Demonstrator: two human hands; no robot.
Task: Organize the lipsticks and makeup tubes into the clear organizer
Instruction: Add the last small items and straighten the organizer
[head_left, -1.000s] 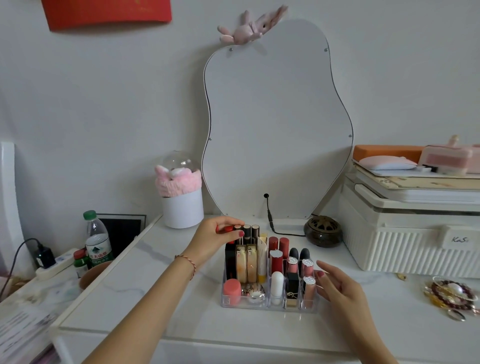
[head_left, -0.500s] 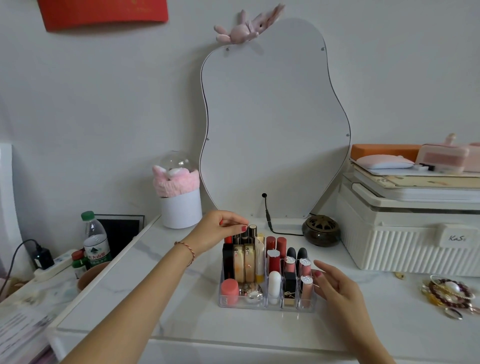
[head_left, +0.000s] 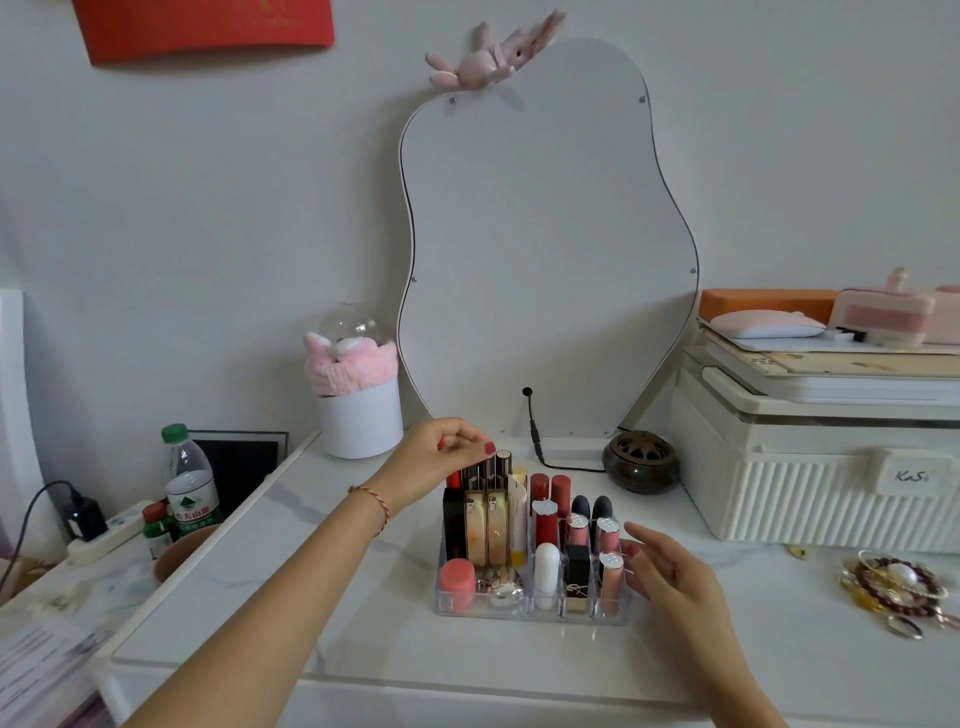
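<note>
The left hand (head_left: 439, 457) covers the tops of the tubes (head_left: 480, 470) at the organizer's (head_left: 530, 610) back-left corner; whether the fingers grip one cannot be determined. The red panel (head_left: 208, 28) is cut off by the top edge. The bottle (head_left: 189, 493) label is unreadable.

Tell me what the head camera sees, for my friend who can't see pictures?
A clear organizer full of upright lipsticks stands on a white table. The left hand pinches a tube at its back-left corner; the right hand touches its right side.

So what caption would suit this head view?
Left hand at the clear organizer's back-row tubes, right hand at its side.
</note>
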